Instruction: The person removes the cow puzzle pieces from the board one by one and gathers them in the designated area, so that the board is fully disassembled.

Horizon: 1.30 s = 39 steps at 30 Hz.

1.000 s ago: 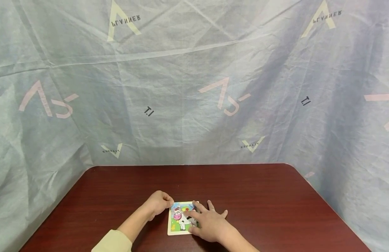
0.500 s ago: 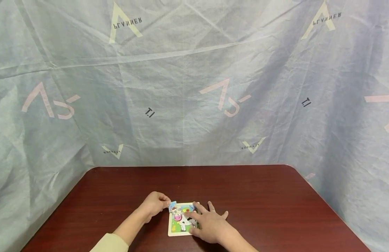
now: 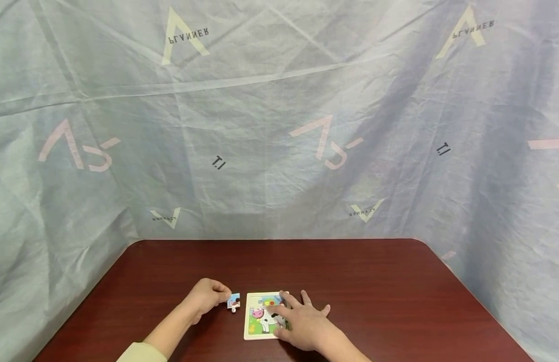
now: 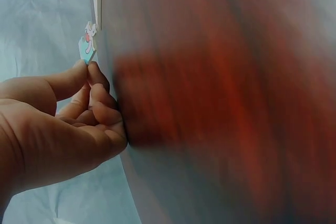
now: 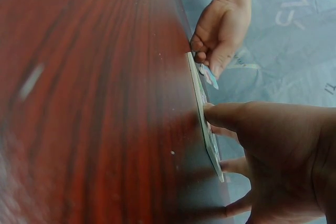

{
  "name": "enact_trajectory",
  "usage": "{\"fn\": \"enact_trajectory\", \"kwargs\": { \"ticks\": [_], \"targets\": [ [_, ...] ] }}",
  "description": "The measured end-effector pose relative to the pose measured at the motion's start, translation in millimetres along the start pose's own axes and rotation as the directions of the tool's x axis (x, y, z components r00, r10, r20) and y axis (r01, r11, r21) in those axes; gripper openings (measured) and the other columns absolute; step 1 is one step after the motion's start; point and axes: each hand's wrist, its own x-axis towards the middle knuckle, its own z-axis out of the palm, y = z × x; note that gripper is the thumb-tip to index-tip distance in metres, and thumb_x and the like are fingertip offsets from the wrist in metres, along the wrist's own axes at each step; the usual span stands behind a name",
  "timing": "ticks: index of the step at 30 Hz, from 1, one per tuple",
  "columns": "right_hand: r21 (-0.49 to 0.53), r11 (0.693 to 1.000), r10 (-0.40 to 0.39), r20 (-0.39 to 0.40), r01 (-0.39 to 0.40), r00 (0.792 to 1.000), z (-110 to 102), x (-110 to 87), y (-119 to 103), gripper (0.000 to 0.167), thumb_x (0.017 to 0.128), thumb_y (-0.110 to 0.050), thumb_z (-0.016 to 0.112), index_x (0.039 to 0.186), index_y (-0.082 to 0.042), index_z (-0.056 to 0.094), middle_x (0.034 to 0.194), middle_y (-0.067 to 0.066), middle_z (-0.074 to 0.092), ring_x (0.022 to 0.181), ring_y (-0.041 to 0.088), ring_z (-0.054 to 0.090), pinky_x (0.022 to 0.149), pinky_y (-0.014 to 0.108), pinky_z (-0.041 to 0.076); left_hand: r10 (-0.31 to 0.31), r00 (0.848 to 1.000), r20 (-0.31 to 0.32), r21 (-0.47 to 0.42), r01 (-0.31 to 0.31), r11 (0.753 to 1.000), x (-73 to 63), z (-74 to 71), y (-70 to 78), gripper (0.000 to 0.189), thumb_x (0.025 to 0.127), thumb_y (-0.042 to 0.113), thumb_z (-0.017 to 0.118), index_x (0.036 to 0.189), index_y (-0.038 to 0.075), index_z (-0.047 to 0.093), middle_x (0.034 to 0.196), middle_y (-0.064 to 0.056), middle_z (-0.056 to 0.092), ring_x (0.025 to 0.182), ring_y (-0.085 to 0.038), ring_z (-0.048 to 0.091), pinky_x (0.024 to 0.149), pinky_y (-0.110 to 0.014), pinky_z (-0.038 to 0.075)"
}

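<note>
A jigsaw puzzle [image 3: 254, 329] with a cow picture in a pale frame lies on the dark red table. Its upper left corner shows a pale gap. My left hand [image 3: 206, 296] pinches a light blue jigsaw piece [image 3: 233, 300] between thumb and finger, just left of the frame. In the left wrist view the piece [image 4: 88, 48] stands up from the fingertips. My right hand [image 3: 304, 322] rests with spread fingers on the right side of the puzzle, hiding part of it. The right wrist view shows the thumb on the frame's edge [image 5: 197, 85].
The wood-grain table [image 3: 374, 281] stretches away to the back and both sides. A grey-blue cloth [image 3: 261, 191] with printed letters hangs behind it and along the sides.
The left hand has lifted the corner piece out of the puzzle and moved it left, away from the frame. The right hand stays in place on the puzzle.
</note>
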Motion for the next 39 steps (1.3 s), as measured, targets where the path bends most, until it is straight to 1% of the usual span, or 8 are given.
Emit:
{"fn": "enact_trajectory", "kwargs": {
  "ticks": [4, 8, 13, 21, 24, 29, 39],
  "targets": [
    [0.002, 1.000, -0.005, -0.008, 0.005, 1.000, 1, -0.9, 1, 0.048, 0.097, -0.055, 0.059, 0.144, -0.047, 0.051, 0.162, 0.001, 0.032, 0.142, 0.055, 0.028, 0.079, 0.091, 0.024, 0.003, 1.000, -0.003, 0.005, -0.003, 1.000, -2.3, -7.8, -5.0, 0.006, 0.095, 0.005, 0.068, 0.097, 0.000, 0.071, 0.098, -0.008, 0.066, 0.088, -0.024, 0.059, 0.079, -0.042, 0.050],
    [0.002, 1.000, -0.010, -0.018, 0.010, 1.000, 1, -1.6, 2, 0.048, 0.097, -0.054, 0.060, 0.143, -0.046, 0.051, 0.162, 0.002, 0.032, 0.141, 0.056, 0.029, 0.077, 0.091, 0.024, 0.005, 1.000, -0.015, 0.016, -0.005, 1.000, -5.6, -14.9, -10.1, 0.006, 0.094, 0.004, 0.068, 0.097, 0.000, 0.071, 0.096, -0.007, 0.066, 0.087, -0.023, 0.059, 0.078, -0.041, 0.049],
    [-0.003, 1.000, -0.009, -0.024, 0.009, 1.000, 3, -1.6, 1, 0.048, 0.097, -0.054, 0.061, 0.143, -0.046, 0.052, 0.162, 0.002, 0.033, 0.141, 0.055, 0.029, 0.078, 0.091, 0.024, -0.010, 1.000, -0.018, 0.031, 0.010, 0.999, -8.8, -26.2, -16.6, 0.007, 0.095, 0.005, 0.068, 0.098, -0.001, 0.071, 0.098, -0.008, 0.066, 0.089, -0.023, 0.060, 0.079, -0.042, 0.049],
    [-0.011, 1.000, 0.000, -0.022, 0.000, 1.000, 3, -0.2, 0, 0.047, 0.097, -0.054, 0.061, 0.142, -0.045, 0.053, 0.162, 0.001, 0.033, 0.142, 0.054, 0.030, 0.079, 0.091, 0.024, -0.006, 0.999, -0.031, 0.047, 0.007, 0.999, -12.9, -43.3, -27.2, 0.007, 0.094, 0.004, 0.068, 0.098, -0.001, 0.071, 0.098, -0.006, 0.065, 0.088, -0.022, 0.056, 0.079, -0.040, 0.048],
    [-0.013, 1.000, -0.003, -0.021, 0.003, 1.000, 4, 0.3, -1, 0.047, 0.097, -0.054, 0.061, 0.142, -0.045, 0.053, 0.162, 0.001, 0.033, 0.141, 0.054, 0.030, 0.078, 0.090, 0.025, -0.010, 0.999, -0.036, 0.048, 0.011, 0.999, -15.3, -50.5, -31.1, 0.007, 0.095, 0.003, 0.067, 0.099, -0.002, 0.071, 0.098, -0.007, 0.065, 0.087, -0.023, 0.054, 0.076, -0.039, 0.047],
    [-0.008, 1.000, -0.001, -0.015, 0.001, 1.000, 3, 1.5, -1, 0.047, 0.097, -0.054, 0.061, 0.142, -0.046, 0.053, 0.162, 0.000, 0.032, 0.142, 0.053, 0.029, 0.079, 0.090, 0.024, -0.018, 0.998, -0.053, 0.031, 0.019, 0.999, -18.4, -62.4, -37.6, 0.008, 0.095, 0.002, 0.066, 0.099, -0.003, 0.070, 0.093, -0.006, 0.063, 0.080, -0.022, 0.051, 0.070, -0.036, 0.045],
    [-0.017, 1.000, -0.005, -0.019, 0.004, 1.000, 2, 1.7, 0, 0.046, 0.097, -0.053, 0.061, 0.142, -0.045, 0.053, 0.162, 0.000, 0.032, 0.142, 0.054, 0.029, 0.078, 0.091, 0.025, -0.010, 0.997, -0.078, 0.056, 0.014, 0.998, -20.9, -83.1, -49.8, 0.007, 0.094, 0.002, 0.067, 0.098, -0.003, 0.071, 0.091, -0.003, 0.064, 0.079, -0.022, 0.053, 0.069, -0.036, 0.047]
  ]
}}
